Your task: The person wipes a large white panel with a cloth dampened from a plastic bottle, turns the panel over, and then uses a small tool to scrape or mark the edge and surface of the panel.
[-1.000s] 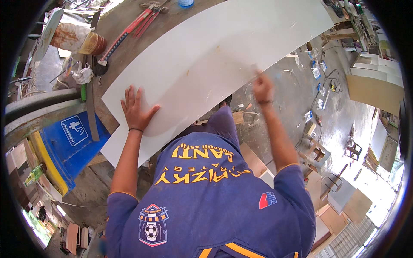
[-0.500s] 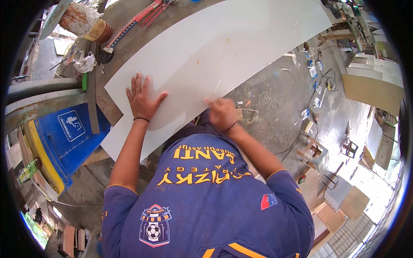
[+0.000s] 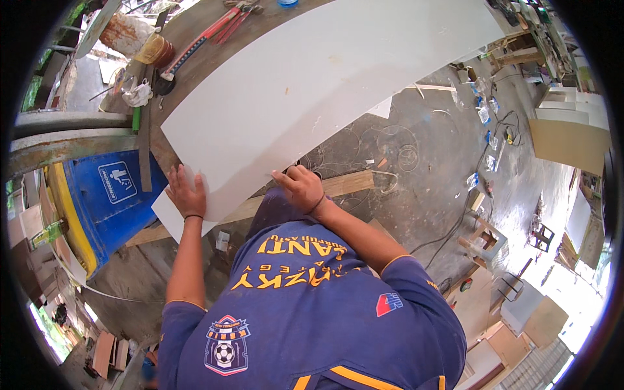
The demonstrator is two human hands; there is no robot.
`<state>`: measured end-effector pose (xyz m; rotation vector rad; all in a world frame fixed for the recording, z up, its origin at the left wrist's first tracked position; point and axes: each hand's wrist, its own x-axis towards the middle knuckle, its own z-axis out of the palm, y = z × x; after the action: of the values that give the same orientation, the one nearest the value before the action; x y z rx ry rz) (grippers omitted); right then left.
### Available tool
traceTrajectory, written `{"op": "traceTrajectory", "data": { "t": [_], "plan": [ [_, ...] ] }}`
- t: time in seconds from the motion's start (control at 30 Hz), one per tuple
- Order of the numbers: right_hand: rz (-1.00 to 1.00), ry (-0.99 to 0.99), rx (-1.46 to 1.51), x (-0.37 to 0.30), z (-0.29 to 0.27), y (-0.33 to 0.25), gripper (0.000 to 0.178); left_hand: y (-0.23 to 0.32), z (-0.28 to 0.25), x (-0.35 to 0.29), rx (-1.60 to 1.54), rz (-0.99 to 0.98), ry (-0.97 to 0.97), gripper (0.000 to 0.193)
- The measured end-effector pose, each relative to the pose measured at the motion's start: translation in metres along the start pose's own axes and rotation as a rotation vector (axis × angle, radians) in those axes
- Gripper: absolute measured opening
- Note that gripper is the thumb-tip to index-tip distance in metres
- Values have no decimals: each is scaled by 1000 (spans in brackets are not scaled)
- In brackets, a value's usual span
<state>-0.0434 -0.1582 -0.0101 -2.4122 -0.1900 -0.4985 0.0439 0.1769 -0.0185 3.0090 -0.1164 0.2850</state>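
Note:
A long white panel (image 3: 260, 97) stretches from beside me toward the far right, with a notch at its left end. On that left end rests my left hand (image 3: 186, 195), palm down with its fingers stretched out. My right hand (image 3: 301, 188) is closed at the panel's near edge, thumb and fingertip along the rim. Whatever is in its grip, if anything, is hidden by the fingers. Thin pale shavings lie on the panel, right of its middle. Beneath the near edge runs a wooden plank (image 3: 351, 184), partly covered by the panel.
A blue bin (image 3: 123, 211) with a yellow rim stands at left. Far left on the work surface lie red-handled tools (image 3: 211, 32) and a rusty container (image 3: 155, 51). Cables (image 3: 448, 218), small packets and a small wooden stool (image 3: 480, 240) occupy the floor at right.
My left hand has slid down toward the panel's near left corner. My right hand has moved left along the near edge. More of the plank shows.

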Motion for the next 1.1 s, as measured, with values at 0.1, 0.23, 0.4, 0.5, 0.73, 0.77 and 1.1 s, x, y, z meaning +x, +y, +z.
{"op": "traceTrajectory", "data": {
  "t": [0.1,0.23,0.4,0.5,0.73,0.77,1.1],
  "plan": [
    [41,198,-35,27,-38,44,32,-3,7,-1,7,-11,1,59],
    [453,185,-476,49,-120,206,36,5,5,6,-7,-12,-23,58],
    [291,83,-562,31,-77,165,39,16,4,11,-1,-11,-57,59],
    [170,-119,-217,20,-20,17,36,-4,5,1,30,-40,-38,59],
    [129,-201,-215,50,-47,45,40,-37,9,30,-120,69,-176,63],
    [270,-170,-275,59,-70,85,41,-41,6,44,-131,102,-229,65],
    [188,-111,-334,5,22,-32,38,-47,-2,72,-174,185,-222,91]
  ]
}}
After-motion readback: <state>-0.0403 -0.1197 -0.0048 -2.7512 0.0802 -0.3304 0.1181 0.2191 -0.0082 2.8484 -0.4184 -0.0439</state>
